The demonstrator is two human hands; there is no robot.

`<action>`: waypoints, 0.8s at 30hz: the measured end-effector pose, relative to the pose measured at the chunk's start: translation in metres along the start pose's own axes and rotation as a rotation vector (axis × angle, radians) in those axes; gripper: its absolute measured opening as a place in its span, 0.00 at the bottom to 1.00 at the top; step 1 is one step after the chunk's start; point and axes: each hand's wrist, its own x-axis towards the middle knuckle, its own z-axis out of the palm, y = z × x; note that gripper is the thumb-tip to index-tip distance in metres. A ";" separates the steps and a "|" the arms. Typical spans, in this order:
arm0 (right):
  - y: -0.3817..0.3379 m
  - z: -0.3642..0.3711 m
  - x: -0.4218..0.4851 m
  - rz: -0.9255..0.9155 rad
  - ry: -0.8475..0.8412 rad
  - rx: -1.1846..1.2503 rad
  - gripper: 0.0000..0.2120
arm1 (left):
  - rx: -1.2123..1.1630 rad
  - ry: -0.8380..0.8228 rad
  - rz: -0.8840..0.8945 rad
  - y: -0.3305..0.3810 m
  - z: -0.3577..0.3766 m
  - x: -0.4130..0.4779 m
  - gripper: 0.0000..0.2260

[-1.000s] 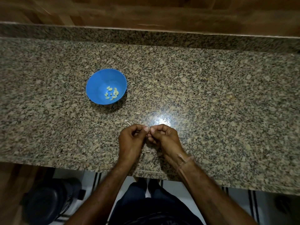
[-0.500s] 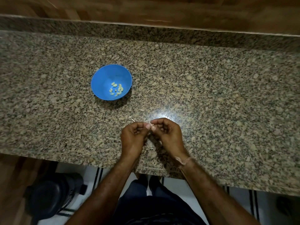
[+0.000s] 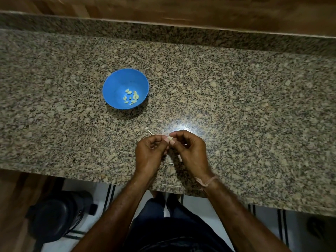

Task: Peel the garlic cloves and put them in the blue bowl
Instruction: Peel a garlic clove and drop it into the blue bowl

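A small garlic clove (image 3: 170, 138) sits right between the two hands. The left hand (image 3: 149, 155) and the right hand (image 3: 191, 151) both pinch it with the tips of the thumb and first finger. The fingers (image 3: 179, 135) are close together, with only the clove in the small gap. The other fingers of each hand are curled in. The clove is pale and tiny, and most of it is hidden by the fingertips, so I cannot tell if its skin is on or off.

Both hands are held over the desk (image 3: 245, 110), near its front edge. The backs of the hands face up to the camera. The two arms come up from the bottom and meet in the middle. A thin thread band (image 3: 206, 181) goes round the right wrist.

The blue bowl (image 3: 116, 86) stands on the desk, up and to the left of the hands, well apart from them. Some peeled cloves (image 3: 131, 96) lie in the bottom of it, on the right side. A thin little stalk (image 3: 150, 132) lies on the desk just beside the left hand. A bright spot of light (image 3: 179, 125) shines on the desk just past the fingers.

Below the desk there are dark trousers (image 3: 172, 226) and a dark round thing (image 3: 54, 217) on the floor at the left.
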 end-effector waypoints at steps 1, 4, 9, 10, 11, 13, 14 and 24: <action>0.000 -0.001 0.000 -0.011 -0.016 -0.023 0.09 | 0.028 -0.004 0.008 -0.001 -0.001 0.000 0.03; -0.001 0.001 0.000 -0.035 -0.020 -0.061 0.11 | 0.091 -0.020 0.031 -0.004 -0.003 0.001 0.04; 0.004 0.007 -0.003 0.028 -0.009 0.028 0.07 | 0.234 -0.001 0.066 -0.003 0.000 0.000 0.04; 0.005 0.007 -0.005 0.037 -0.005 0.041 0.07 | 0.264 0.010 0.073 -0.003 0.001 -0.001 0.03; 0.006 0.008 -0.005 0.041 0.003 0.045 0.07 | 0.282 0.019 0.076 -0.002 0.002 -0.002 0.03; 0.008 0.009 -0.006 0.046 0.025 0.037 0.07 | 0.297 0.032 0.077 -0.002 0.002 -0.002 0.02; 0.009 0.009 -0.006 0.048 0.035 0.033 0.06 | 0.302 0.035 0.079 -0.002 0.003 -0.002 0.02; 0.009 0.014 -0.006 0.176 0.033 0.198 0.10 | 0.124 0.004 -0.046 -0.010 0.002 0.001 0.04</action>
